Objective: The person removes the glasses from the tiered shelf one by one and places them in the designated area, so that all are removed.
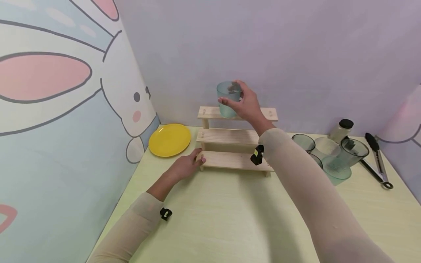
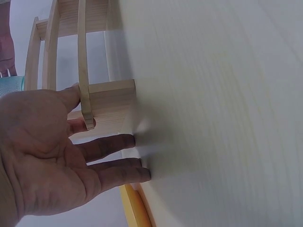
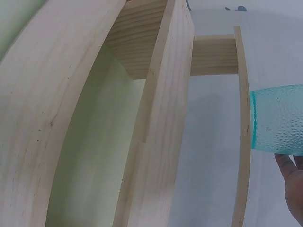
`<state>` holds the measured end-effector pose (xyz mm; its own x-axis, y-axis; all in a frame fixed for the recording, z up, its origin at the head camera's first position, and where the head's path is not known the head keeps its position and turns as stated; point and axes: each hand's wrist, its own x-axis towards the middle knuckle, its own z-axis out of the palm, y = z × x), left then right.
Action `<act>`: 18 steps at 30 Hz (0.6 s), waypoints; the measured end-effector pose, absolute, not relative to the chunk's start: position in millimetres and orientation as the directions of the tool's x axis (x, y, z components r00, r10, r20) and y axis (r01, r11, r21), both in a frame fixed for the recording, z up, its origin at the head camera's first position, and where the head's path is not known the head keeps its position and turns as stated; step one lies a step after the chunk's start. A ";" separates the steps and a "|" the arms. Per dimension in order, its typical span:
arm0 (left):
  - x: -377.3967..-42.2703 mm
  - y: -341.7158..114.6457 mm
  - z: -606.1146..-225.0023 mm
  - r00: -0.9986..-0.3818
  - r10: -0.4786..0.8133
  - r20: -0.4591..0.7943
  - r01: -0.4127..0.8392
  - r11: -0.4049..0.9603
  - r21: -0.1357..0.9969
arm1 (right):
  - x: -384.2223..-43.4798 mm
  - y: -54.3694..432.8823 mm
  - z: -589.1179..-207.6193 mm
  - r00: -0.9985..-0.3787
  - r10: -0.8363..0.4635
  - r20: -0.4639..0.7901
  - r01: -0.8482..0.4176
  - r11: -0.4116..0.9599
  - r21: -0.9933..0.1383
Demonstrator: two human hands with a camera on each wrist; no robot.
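My right hand point(image 1: 247, 104) grips a teal textured glass point(image 1: 227, 98) between thumb and fingers, upright at the top step of a three-tier wooden rack point(image 1: 230, 136). In the right wrist view the base of the glass point(image 3: 277, 120) meets the top board's edge, and only part of the hand point(image 3: 294, 187) shows. At the rack's lower left corner, my left hand point(image 1: 185, 166) pinches the end of the bottom board. The left wrist view has the thumb on one face of that board point(image 2: 84, 61) and a finger on the other, with the remaining fingers extended near the tabletop.
A yellow plate point(image 1: 169, 140) lies left of the rack. To the right are several drinking glasses point(image 1: 353, 151), partly behind my right sleeve, a jar with a black lid point(image 1: 342, 130) and black-and-metal tongs point(image 1: 378, 157). Walls border the table point(image 1: 210, 212) at back and sides.
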<state>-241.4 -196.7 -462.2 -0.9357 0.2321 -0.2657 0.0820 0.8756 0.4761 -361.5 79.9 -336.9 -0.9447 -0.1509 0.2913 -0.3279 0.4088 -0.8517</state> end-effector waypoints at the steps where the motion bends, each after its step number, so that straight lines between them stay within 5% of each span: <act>1: -241.6 -196.6 -462.4 -0.936 0.232 -0.265 0.083 0.876 0.475 | -361.3 79.7 -337.1 -0.944 -0.151 0.292 -0.329 0.406 -0.853; 18: -241.6 -195.3 -461.0 -0.936 0.224 -0.271 0.072 0.876 0.476 | -360.5 78.0 -340.6 -0.944 -0.143 0.298 -0.331 0.383 -0.863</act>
<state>-241.6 -195.3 -461.0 -0.9361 0.2240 -0.2712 0.0718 0.8764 0.4762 -360.5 78.0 -340.6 -0.9437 -0.1433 0.2980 -0.3305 0.3830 -0.8626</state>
